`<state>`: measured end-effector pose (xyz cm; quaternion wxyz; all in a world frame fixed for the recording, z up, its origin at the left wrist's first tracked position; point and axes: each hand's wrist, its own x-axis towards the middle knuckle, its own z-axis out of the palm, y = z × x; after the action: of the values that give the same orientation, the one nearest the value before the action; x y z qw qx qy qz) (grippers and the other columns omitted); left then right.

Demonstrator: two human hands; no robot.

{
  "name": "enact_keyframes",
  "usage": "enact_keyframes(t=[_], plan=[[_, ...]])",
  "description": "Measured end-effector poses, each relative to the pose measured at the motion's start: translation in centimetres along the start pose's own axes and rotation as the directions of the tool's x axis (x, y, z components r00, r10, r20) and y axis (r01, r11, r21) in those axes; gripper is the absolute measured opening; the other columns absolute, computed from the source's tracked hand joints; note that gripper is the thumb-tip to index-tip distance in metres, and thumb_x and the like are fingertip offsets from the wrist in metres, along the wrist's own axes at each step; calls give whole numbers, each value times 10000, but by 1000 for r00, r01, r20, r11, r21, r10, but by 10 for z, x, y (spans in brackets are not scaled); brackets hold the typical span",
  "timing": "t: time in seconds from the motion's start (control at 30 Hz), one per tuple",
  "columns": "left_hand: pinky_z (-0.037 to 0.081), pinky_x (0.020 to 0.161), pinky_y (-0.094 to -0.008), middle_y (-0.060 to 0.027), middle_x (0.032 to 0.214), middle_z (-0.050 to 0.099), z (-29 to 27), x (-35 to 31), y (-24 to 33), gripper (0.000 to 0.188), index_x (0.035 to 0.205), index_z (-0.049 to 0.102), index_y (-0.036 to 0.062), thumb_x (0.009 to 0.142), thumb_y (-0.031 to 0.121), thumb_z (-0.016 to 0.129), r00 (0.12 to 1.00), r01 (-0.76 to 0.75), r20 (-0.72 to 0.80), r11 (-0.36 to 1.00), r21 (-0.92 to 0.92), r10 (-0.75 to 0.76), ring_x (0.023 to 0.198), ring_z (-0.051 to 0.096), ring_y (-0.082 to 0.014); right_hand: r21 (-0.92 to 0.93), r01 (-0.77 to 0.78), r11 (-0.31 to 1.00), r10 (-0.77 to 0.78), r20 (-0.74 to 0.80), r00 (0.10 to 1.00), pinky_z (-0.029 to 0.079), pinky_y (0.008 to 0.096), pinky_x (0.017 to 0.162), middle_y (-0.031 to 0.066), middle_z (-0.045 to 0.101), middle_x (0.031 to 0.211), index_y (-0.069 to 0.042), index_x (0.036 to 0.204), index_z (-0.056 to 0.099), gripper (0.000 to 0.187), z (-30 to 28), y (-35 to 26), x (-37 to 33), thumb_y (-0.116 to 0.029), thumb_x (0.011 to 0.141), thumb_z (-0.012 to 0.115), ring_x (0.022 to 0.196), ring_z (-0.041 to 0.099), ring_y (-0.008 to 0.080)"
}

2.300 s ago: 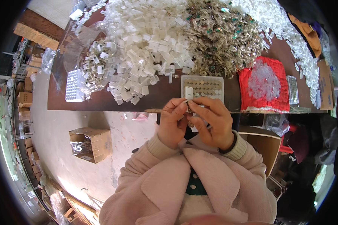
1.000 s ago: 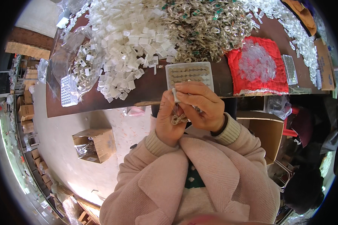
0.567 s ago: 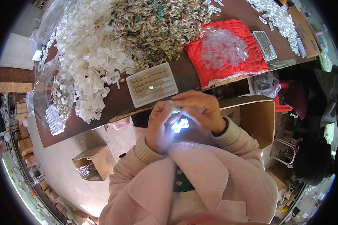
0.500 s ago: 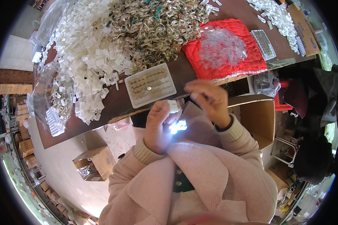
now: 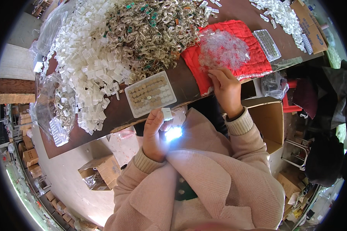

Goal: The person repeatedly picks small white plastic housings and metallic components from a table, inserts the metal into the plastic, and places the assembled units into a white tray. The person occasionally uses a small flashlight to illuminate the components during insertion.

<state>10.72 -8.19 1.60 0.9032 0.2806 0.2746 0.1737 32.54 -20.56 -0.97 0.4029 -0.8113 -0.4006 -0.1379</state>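
My left hand (image 5: 153, 135) pinches a small white plastic case (image 5: 167, 114) in front of my chest. Just below the case a bright white light (image 5: 173, 133) shines at my fingers, and its glare hides what gives it off. Out to the right, my right hand (image 5: 228, 94) has its thumb and fingertips drawn together at the near edge of a heap of thin clear plastic pieces (image 5: 223, 48). Whatever may be between those fingertips is too small to make out. The heap lies on a red quilted cloth (image 5: 260, 57). A pale tray (image 5: 155, 108) of small round discs sits near my left hand.
White plastic cases (image 5: 90, 57) are heaped on the table's left. Beside them rises a tangled pile of shiny clear ring-like parts (image 5: 146, 34). Another filled tray (image 5: 266, 45) stands right of the cloth. An open cardboard box (image 5: 270, 127) is below the table edge at right.
My right hand has moved up and away from my left hand to the clear pieces on the red cloth. My left hand, still holding the white case, has shifted slightly left and down.
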Motion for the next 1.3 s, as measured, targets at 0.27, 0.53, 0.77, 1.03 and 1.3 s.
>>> enact_keyframes(t=[0.27,0.53,0.77,1.03,1.3], plan=[[359,614,-179,-18,929,601,-7,-1,-2,222,1126,561,61,1007,247,582,999,32,42,999,-41,-30,712,430,-54,220,-251,943,248,44,968,476,218,611,52,695,771,7,936,735,120,-11,-3,8,12,819,764,668,593,59],[357,551,-177,-56,955,628,-11,2,-4,264,1138,562,49,975,242,637,998,8,70,996,-91,-1,678,435,-54,403,-418,814,395,143,908,519,237,666,84,720,848,36,962,715,88,-16,-2,14,10,880,697,710,661,109],[361,538,-167,-82,948,659,-1,1,-1,209,1137,589,73,985,214,615,994,-55,87,995,-85,62,654,440,-45,656,-366,660,202,315,927,533,263,725,96,713,988,27,983,663,73,-13,-61,4,27,931,612,842,682,136],[392,601,-176,16,860,599,-4,-5,10,180,1120,617,68,964,151,653,988,-93,108,982,-163,111,693,473,-35,619,-62,783,-148,283,947,560,330,756,152,715,1007,-29,982,650,102,5,-117,-3,6,886,650,861,710,267],[340,532,-163,32,790,572,-14,-8,13,147,1085,608,72,959,128,661,988,-123,69,979,-162,136,622,441,-12,559,-5,829,-200,304,931,567,349,765,165,711,1014,-21,1013,639,151,7,-124,-3,29,871,657,856,702,319]])
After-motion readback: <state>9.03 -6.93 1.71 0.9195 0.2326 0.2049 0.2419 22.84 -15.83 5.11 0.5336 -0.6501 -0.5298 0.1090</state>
